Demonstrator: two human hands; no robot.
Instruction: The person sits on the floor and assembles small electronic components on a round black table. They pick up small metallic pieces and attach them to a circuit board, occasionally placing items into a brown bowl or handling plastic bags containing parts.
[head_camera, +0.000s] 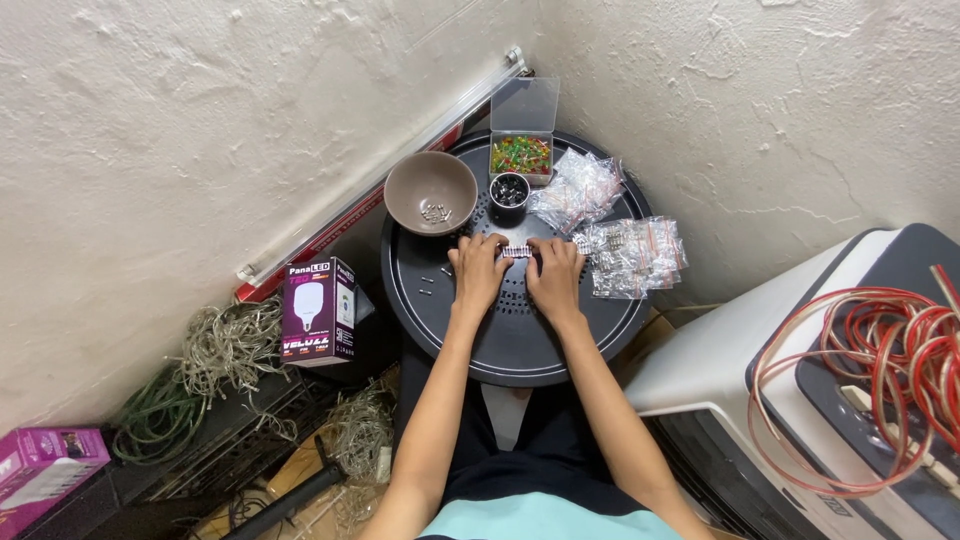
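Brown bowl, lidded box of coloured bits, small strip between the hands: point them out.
Brown bowl (415, 185), head view, bare inner wall.
Box (521, 155), head view, coloured contents in the tray.
Strip (517, 251), head view, middle of the strip, between the fingertips.

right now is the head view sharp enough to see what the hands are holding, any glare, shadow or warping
Head view: even, soft light, no hard glare on the round black table. The left hand and right hand are sharp, but the small strip between them is too small to identify. Faint shadow sits under the brown bowl. Wide-lens warping bends the white appliance at the edge.
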